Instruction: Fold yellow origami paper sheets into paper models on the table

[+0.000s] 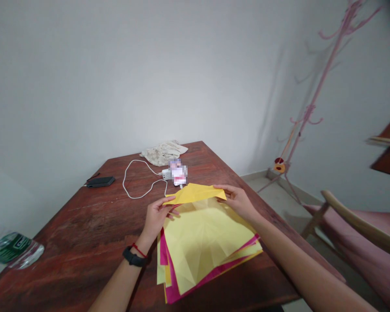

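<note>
Yellow paper [195, 194] held; green bottle label [10, 248] blurred

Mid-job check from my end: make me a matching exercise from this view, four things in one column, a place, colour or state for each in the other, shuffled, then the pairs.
Things
1. Folded paper
2. Dark flat device
3. Clear bottle
4. Coat rack

Descriptions
A. Pink, standing to the right of the table
B. Wrapped with a green label
C. Yellow, held by the left hand and right hand
D. Lying to the left of the looped white cable

Pairs: 1-C, 2-D, 3-B, 4-A
</note>
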A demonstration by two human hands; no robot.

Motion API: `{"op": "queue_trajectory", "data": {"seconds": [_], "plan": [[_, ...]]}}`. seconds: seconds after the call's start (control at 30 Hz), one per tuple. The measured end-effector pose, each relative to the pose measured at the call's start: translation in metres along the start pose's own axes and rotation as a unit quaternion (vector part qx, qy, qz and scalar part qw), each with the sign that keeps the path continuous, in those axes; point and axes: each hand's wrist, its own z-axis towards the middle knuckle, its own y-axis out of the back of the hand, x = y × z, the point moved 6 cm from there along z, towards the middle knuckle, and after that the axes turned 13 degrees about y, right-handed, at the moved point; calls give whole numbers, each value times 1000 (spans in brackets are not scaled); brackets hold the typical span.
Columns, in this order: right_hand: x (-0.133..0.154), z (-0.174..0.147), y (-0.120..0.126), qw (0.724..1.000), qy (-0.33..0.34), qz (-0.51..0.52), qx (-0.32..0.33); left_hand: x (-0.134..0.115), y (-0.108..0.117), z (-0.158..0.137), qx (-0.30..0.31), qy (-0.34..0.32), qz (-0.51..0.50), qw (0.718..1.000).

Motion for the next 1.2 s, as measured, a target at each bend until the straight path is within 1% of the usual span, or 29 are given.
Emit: {"op": "queue_trajectory", "data": {"seconds": [0.17, 0.4, 0.67, 0.8, 0.93, 1.03, 1.2], "plan": [[3, 0, -1, 999, -2, 35, -2, 2, 2, 1, -6, -1, 13, 1000], [2, -4, -3, 997, -53, 55, 23, 0, 6, 4, -10, -11, 29, 999], [8, 1, -2, 999, -25, 29, 6, -4, 6, 3, -17, -10, 33, 999], [1, -1, 1, 997, -45, 49, -47, -1, 0, -2, -10, 1, 17, 1000], [-11, -7, 0, 989, -80, 73, -98, 8, -4, -4, -24, 11, -17, 999], [-16, -12, -1, 981, -101, 98, -133, 13, -4, -3, -37, 16, -41, 998], [-18, -14, 0, 968, -111, 133, -181, 17, -2, -1, -55, 17, -59, 997]]}}
